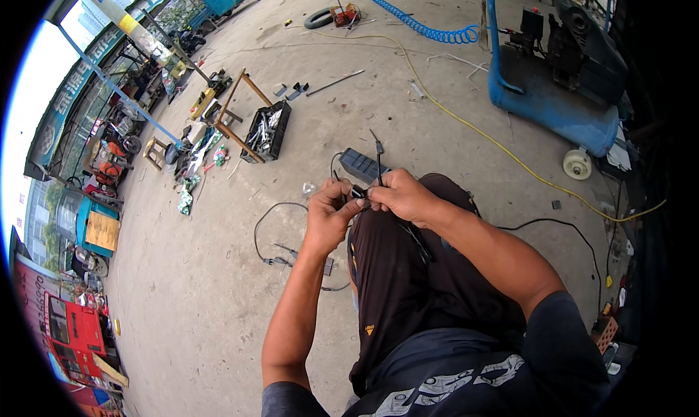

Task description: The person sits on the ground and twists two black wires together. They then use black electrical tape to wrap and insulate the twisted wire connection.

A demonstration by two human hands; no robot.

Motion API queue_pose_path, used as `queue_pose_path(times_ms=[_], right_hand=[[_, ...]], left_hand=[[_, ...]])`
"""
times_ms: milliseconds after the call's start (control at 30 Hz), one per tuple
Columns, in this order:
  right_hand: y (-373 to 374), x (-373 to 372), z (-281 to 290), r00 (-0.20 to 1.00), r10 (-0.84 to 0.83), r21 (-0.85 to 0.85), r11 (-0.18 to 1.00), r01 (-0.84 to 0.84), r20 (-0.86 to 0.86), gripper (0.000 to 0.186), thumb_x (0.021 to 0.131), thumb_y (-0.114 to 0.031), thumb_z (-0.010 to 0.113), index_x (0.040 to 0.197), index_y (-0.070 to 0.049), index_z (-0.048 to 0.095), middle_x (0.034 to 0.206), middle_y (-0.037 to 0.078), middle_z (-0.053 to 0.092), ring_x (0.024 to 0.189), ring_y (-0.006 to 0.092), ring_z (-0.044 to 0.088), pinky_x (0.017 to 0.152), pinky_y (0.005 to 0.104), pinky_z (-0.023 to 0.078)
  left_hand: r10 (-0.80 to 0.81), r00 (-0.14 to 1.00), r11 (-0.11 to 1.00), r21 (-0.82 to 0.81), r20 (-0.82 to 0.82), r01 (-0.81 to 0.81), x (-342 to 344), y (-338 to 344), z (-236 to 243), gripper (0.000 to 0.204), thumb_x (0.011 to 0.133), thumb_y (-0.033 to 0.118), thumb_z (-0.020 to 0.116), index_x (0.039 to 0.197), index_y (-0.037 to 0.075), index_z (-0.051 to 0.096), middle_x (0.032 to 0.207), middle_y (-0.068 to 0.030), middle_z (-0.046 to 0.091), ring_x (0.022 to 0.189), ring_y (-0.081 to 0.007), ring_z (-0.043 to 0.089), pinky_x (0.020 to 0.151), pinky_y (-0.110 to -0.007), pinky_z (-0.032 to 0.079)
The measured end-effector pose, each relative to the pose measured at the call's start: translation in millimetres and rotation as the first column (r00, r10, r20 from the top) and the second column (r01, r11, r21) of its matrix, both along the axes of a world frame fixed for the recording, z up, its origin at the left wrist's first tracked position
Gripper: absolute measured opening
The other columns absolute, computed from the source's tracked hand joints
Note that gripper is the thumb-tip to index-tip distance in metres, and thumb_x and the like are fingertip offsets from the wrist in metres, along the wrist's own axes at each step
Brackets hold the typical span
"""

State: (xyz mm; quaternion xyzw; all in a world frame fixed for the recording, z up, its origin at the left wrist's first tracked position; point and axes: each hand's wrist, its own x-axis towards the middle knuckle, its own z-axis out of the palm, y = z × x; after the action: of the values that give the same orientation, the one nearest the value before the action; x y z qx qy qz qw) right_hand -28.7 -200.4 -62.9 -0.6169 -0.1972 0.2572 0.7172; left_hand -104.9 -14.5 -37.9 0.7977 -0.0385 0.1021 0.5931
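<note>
- Head view: the person's left hand (329, 215) and right hand (399, 196) met above the lap, fingers pinched shut on a thin black wire (378, 149) whose end stuck upward.
- A dark rectangular box (359, 164) lay on the concrete floor (204, 308) just beyond the hands.
- Further away stood a black crate of tools (266, 131) and a blue air compressor (546, 89).

— Where's the camera?
— Head-worn, single fisheye view, tilted steeply down and forward. Forearms enter from the lower edge.
— How near?
— Close over the lap; concrete floor (218, 308) further off, edges bending toward the rim.
— Shared view?
— None; only one.
</note>
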Motion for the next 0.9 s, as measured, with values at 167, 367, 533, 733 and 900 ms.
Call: queue_pose_path(times_ms=[167,367,533,733,900], right_hand=[[-1,2,-1,1.000,-0.007,-0.002,1.000,0.007,0.016,0.021,0.090,-0.015,0.064,0.079,0.002,0.068,0.074,0.006,0.065,0.065,0.0117,0.057,0.059,0.0289,0.045],[-2,0,7,1.000,0.000,-0.007,1.000,0.000,0.032,0.019,0.091,-0.014,0.063,0.081,0.002,0.068,0.075,0.006,0.066,0.067,0.0122,0.059,0.063,0.0298,0.048],[-2,1,5,0.999,-0.009,-0.030,0.999,0.011,0.053,0.020,0.092,-0.014,0.064,0.082,0.002,0.068,0.075,0.006,0.067,0.068,0.0121,0.059,0.064,0.0301,0.048],[-3,-4,6,0.980,-0.030,-0.061,0.997,0.043,0.198,0.023,0.093,-0.015,0.065,0.080,0.002,0.069,0.072,0.007,0.068,0.067,0.0135,0.061,0.065,0.0327,0.049],[-5,-4,3,0.946,-0.040,-0.123,0.989,0.084,0.321,0.022,0.093,-0.017,0.066,0.083,0.002,0.070,0.071,0.009,0.069,0.067,0.0154,0.064,0.066,0.0356,0.051]], left_hand=[[-0.017,0.999,0.996,0.083,-0.049,0.021,-2,-2,15,0.011,0.084,-0.003,0.077,0.091,0.001,0.070,0.097,0.0010,0.060,0.092,-0.0109,0.051,0.079,-0.027,0.040],[-0.074,0.997,0.997,0.011,-0.009,0.074,-7,1,16,0.007,0.084,0.006,0.075,0.086,0.000,0.071,0.101,-0.0053,0.062,0.097,-0.0160,0.051,0.083,-0.029,0.039],[-0.024,0.988,0.979,-0.204,-0.151,-0.008,-7,-3,28,0.039,0.099,0.030,0.067,0.074,0.000,0.064,0.099,-0.0134,0.065,0.093,-0.0182,0.054,0.080,-0.033,0.043],[0.109,0.943,0.961,-0.209,-0.314,-0.181,2,-11,36,0.034,0.100,0.025,0.069,0.112,-0.004,0.058,0.094,-0.0096,0.069,0.080,-0.0143,0.061,0.069,-0.029,0.048],[0.003,0.931,0.991,-0.123,-0.365,-0.052,5,-9,39,0.045,0.092,0.009,0.076,0.127,-0.008,0.054,0.091,-0.0077,0.070,0.077,-0.0122,0.063,0.067,-0.027,0.049]])
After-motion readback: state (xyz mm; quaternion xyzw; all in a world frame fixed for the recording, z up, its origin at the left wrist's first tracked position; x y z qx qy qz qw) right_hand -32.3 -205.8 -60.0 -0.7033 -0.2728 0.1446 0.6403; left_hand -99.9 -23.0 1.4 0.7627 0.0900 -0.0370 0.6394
